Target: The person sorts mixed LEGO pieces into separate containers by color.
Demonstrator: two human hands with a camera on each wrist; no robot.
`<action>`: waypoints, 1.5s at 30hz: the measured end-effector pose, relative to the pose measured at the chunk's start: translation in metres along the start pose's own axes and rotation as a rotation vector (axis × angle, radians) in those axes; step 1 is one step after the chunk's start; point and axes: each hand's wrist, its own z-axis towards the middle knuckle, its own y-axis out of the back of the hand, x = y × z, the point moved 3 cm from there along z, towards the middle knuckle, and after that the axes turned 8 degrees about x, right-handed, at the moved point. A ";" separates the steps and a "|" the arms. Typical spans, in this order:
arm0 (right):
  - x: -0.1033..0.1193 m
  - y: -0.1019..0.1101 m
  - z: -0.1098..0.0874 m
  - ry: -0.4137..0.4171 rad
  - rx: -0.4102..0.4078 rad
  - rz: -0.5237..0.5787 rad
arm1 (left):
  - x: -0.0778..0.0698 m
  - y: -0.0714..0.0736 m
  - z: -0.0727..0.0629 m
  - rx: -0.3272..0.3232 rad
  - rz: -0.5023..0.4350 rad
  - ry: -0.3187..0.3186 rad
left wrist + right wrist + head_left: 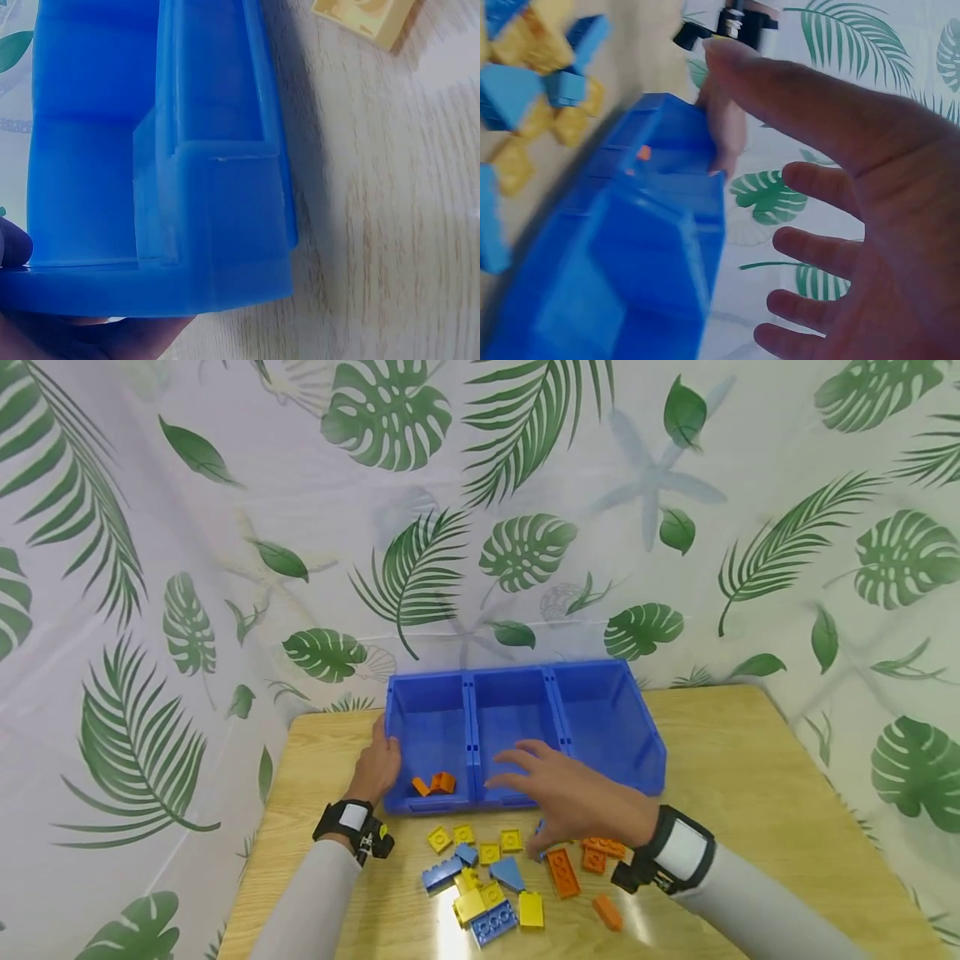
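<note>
Left: my left hand (372,767) pinches the end wall of the blue bin (431,727); just right of those fingers, orange pieces (444,782) lie in its left compartment.

Middle: yellow bricks (531,910) and blue bricks (494,923) lie loose on the worktop (750,777), between both sets of fingers.

Right: my right hand (573,789) hangs over the bin's front, fingers spread apart, nothing seen in them; loose orange bricks (562,872) lie just right of its thumb.

Judgement: light left pinch, bin steady; right fingers best kept clear of the dividers.

No brand or writing legible; white wrist-strap patches (682,852) look blank.
</note>
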 end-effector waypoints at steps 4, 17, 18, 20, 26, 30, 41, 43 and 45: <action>-0.003 -0.021 -0.024 -0.027 0.034 0.071 | -0.001 0.006 0.002 -0.006 -0.004 -0.001; -0.010 -0.107 -0.066 -0.071 0.193 0.165 | 0.001 0.007 0.008 0.007 -0.019 0.013; -0.010 -0.113 -0.069 -0.061 0.197 0.170 | 0.001 0.006 0.008 0.010 -0.022 0.016; -0.010 -0.123 -0.074 -0.038 0.188 0.190 | 0.001 0.005 0.007 0.014 -0.022 0.021; -0.009 -0.147 -0.079 -0.004 0.144 0.138 | 0.001 0.004 0.005 0.007 -0.019 0.022; -0.009 -0.155 -0.078 -0.018 0.107 0.048 | 0.000 0.002 0.003 0.012 -0.012 0.027; -0.008 -0.156 -0.076 -0.051 0.104 -0.051 | 0.000 0.000 0.002 0.010 -0.019 0.024; -0.007 -0.154 -0.077 -0.039 0.094 -0.070 | 0.000 0.000 0.002 0.006 -0.023 0.023; -0.006 -0.151 -0.078 -0.010 0.067 -0.123 | 0.000 0.000 0.002 0.005 -0.025 0.023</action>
